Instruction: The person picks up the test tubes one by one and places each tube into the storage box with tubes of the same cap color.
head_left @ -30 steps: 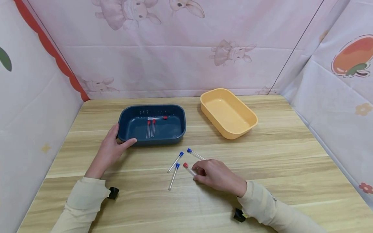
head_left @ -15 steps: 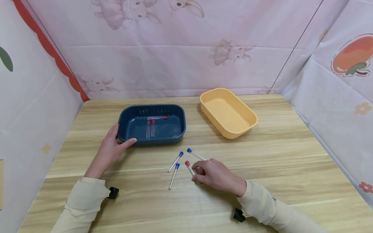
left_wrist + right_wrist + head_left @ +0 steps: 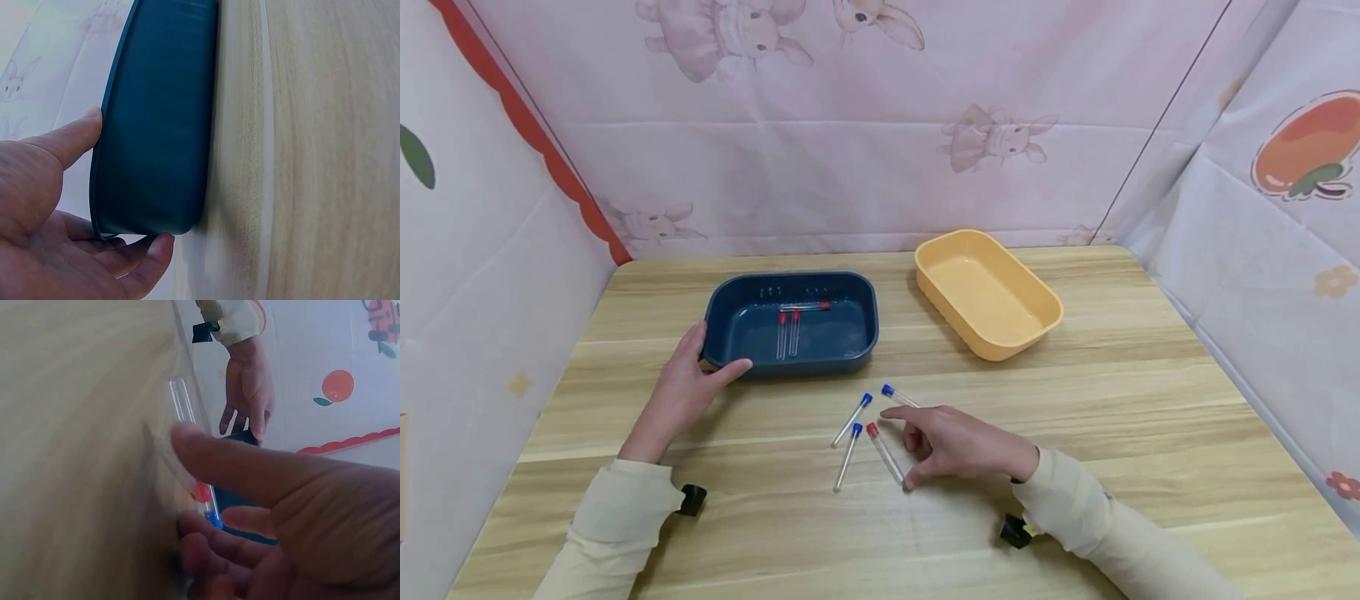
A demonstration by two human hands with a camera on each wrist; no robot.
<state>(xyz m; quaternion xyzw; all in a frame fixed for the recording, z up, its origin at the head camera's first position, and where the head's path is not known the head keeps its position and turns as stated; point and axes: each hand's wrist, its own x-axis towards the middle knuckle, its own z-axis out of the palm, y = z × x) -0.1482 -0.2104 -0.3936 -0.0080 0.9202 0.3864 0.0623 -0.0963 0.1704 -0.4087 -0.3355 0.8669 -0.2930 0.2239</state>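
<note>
My left hand [image 3: 681,392] grips the near left corner of a dark blue plastic tray [image 3: 797,365], thumb along the front rim and fingers round the left end. The left wrist view shows the thumb [image 3: 78,134] against the tray wall [image 3: 153,125]. Inside lie several red-capped test tubes [image 3: 794,333]. My right hand [image 3: 966,442] is spread over a loose red-capped test tube [image 3: 886,454], thumb tip at its lower end and forefinger stretched out above the cap. In the right wrist view its red cap [image 3: 201,492] shows beyond the thumb.
Left of the right hand lie blue-capped tubes, one upper [image 3: 852,420] and one lower [image 3: 847,458]. Another blue-capped tube [image 3: 898,396] is partly hidden behind that hand. A yellow tray [image 3: 1000,346] stands at the back right. Printed cloth walls surround the wooden table [image 3: 1150,400].
The right hand's fingers have spread from their pinch on the red-capped tube, whose full length now shows. Its cap has shifted slightly left and nearer. The left hand and both trays stay put.
</note>
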